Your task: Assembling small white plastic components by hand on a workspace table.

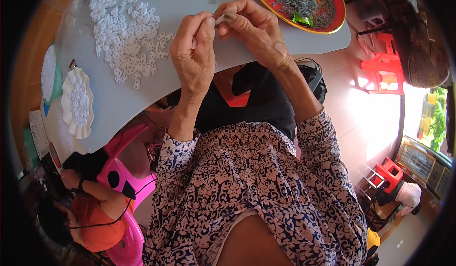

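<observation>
Over the table's near edge my left hand [194, 52] and my right hand [260, 34] meet, fingertips pinched together. Between them shows a small white plastic piece [220, 20], mostly covered by the fingers. A bit of white also peeps out from the curled fingers of my left hand. To the left, many small white plastic pieces with holes [126, 40] lie spread over the grey table [190, 0]. Right of my hands, a round red tray with a yellow rim [338, 16] carries a heap of thin grey metal parts [304, 3] and a green wrapped packet [302, 19].
A scalloped cream dish [70, 118] and a green basket [57, 76], both with white pieces, stand on the left. Someone in orange [102, 218] sits there on a pink chair [126, 242]. Red stools [384, 73] stand on the floor at right.
</observation>
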The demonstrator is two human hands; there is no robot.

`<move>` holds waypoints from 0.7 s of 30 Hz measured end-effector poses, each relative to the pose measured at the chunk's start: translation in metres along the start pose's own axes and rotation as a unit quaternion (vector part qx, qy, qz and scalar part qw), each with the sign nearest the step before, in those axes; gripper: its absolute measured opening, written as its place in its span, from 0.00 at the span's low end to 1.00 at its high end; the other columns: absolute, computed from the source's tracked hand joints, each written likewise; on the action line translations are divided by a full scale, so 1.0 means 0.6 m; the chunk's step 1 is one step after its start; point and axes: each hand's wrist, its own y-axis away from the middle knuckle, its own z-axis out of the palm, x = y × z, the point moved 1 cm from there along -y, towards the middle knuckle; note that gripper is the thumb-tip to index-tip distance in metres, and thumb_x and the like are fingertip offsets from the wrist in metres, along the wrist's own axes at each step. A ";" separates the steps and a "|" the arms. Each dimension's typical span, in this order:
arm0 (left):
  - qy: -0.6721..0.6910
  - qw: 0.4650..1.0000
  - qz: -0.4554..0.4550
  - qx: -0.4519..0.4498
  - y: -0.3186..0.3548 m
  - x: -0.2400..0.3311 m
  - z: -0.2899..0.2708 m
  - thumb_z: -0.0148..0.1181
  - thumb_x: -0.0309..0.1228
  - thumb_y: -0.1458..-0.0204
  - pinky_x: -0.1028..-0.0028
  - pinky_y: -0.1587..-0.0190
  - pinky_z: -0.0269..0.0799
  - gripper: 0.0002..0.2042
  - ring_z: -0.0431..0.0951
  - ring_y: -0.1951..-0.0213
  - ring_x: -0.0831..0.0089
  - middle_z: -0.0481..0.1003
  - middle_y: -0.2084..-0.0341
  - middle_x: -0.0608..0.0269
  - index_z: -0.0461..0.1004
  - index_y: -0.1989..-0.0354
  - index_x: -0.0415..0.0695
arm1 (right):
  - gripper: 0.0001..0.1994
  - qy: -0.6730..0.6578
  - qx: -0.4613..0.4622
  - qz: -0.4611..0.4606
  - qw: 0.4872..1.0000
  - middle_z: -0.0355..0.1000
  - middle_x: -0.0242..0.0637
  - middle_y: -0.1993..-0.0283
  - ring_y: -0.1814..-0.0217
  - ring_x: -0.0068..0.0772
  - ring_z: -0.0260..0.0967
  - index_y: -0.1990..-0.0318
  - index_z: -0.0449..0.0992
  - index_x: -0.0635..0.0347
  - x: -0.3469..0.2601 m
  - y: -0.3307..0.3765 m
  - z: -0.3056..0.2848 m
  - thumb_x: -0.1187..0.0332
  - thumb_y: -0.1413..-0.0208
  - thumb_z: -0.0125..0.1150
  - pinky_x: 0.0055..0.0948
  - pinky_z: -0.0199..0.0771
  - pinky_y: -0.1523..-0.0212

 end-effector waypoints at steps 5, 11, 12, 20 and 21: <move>0.068 0.987 -0.129 -0.074 -0.002 0.011 -0.025 0.58 0.27 0.46 0.83 0.69 0.65 0.06 0.68 0.72 0.85 0.74 0.75 0.69 0.73 0.65 0.37 | 0.06 0.039 -0.011 -0.012 0.999 0.72 0.35 0.64 0.67 0.20 0.71 0.62 0.70 0.64 0.000 0.000 -0.001 0.70 0.40 0.53 0.21 0.75 0.61; 0.159 0.962 -0.191 -0.115 -0.002 0.004 -0.027 0.56 0.29 0.45 0.84 0.66 0.65 0.08 0.68 0.71 0.86 0.73 0.75 0.71 0.74 0.63 0.36 | 0.06 0.058 -0.035 -0.017 0.998 0.73 0.36 0.63 0.66 0.20 0.71 0.62 0.70 0.65 -0.005 0.002 0.002 0.70 0.41 0.53 0.21 0.74 0.60; 0.174 0.959 -0.187 -0.122 -0.003 0.008 -0.025 0.55 0.29 0.44 0.84 0.65 0.64 0.09 0.68 0.71 0.86 0.73 0.75 0.71 0.74 0.62 0.36 | 0.06 0.051 -0.037 -0.017 0.998 0.73 0.36 0.62 0.66 0.19 0.70 0.62 0.70 0.65 -0.006 0.003 0.002 0.70 0.41 0.54 0.21 0.74 0.59; 0.171 0.955 -0.226 -0.083 -0.002 -0.002 -0.024 0.55 0.31 0.44 0.83 0.64 0.64 0.10 0.70 0.70 0.85 0.75 0.75 0.68 0.76 0.62 0.36 | 0.07 0.069 -0.001 -0.029 0.997 0.73 0.32 0.65 0.69 0.16 0.68 0.60 0.73 0.66 -0.003 0.005 -0.007 0.72 0.43 0.56 0.18 0.72 0.63; 0.182 0.952 -0.238 -0.066 -0.004 0.002 -0.024 0.55 0.31 0.45 0.82 0.64 0.65 0.10 0.70 0.71 0.84 0.74 0.75 0.68 0.76 0.63 0.36 | 0.07 0.073 0.018 -0.013 0.997 0.73 0.31 0.67 0.70 0.16 0.67 0.60 0.74 0.66 -0.005 0.006 -0.009 0.72 0.43 0.57 0.17 0.71 0.64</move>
